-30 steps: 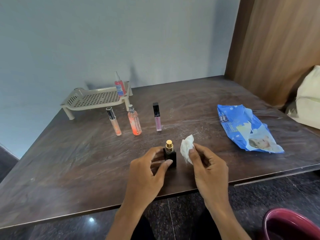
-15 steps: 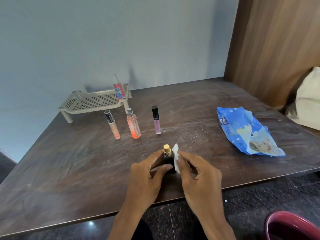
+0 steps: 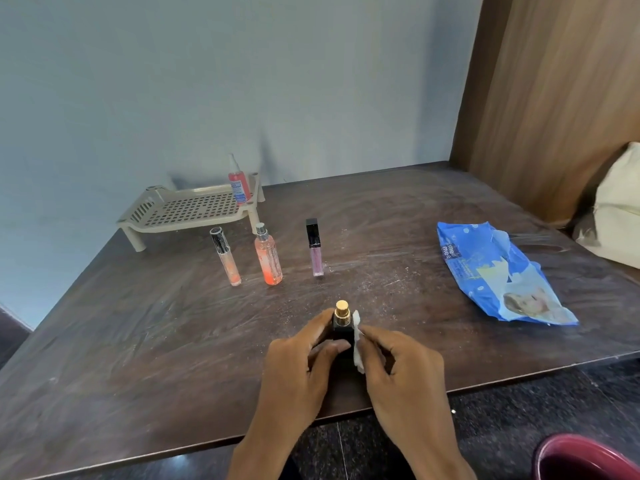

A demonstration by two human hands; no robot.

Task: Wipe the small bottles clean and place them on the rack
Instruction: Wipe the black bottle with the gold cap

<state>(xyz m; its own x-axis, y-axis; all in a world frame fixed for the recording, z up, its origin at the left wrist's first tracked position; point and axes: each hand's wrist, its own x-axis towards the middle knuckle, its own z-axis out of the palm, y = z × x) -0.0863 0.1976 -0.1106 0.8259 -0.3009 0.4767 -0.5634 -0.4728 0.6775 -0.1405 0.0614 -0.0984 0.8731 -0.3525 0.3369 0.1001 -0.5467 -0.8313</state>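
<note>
A small black bottle (image 3: 342,326) with a gold cap stands upright on the dark wooden table (image 3: 138,341), gripped by my left hand (image 3: 298,368). My right hand (image 3: 401,372) presses a white wipe (image 3: 357,336) against the bottle's right side. Further back stand three small bottles: a clear tube with orange liquid (image 3: 227,256), an orange spray bottle (image 3: 268,256) and a purple tube with a black cap (image 3: 314,247). The beige perforated rack (image 3: 194,209) sits at the back left, with a red spray bottle (image 3: 239,181) on its right end.
A blue pack of wipes (image 3: 498,271) lies on the table to the right. A cream cloth bag (image 3: 616,209) rests at the far right edge by a wooden panel. A maroon round rim (image 3: 585,455) shows at the bottom right, below the table.
My right hand brought the wipe from beside the black bottle up against its right side. My left hand kept hold of the bottle.
</note>
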